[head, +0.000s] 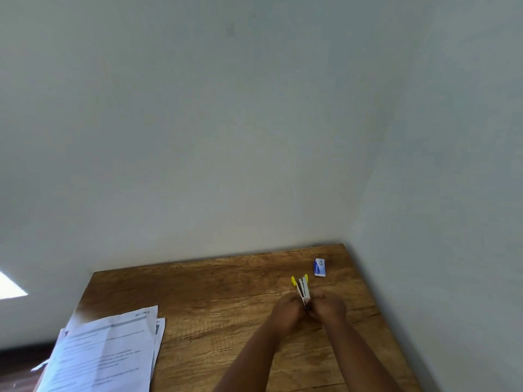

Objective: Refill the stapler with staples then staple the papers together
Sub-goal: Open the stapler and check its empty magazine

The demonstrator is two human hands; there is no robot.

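In the head view, both hands meet over the right half of a wooden tabletop [215, 301] set into a corner of pale walls. The left hand [288, 306] and the right hand [329, 306] together grip the near end of a small stapler [302, 288], whose two arms, white with yellow tips, are spread apart in a narrow V pointing away from the person. Just beyond it, toward the far right corner, a small blue-and-white staple box [319, 267] lies flat on the wood, apart from the stapler. A loose stack of printed papers [107, 352] rests at the near left edge, well apart from the hands, partly overhanging the tabletop.
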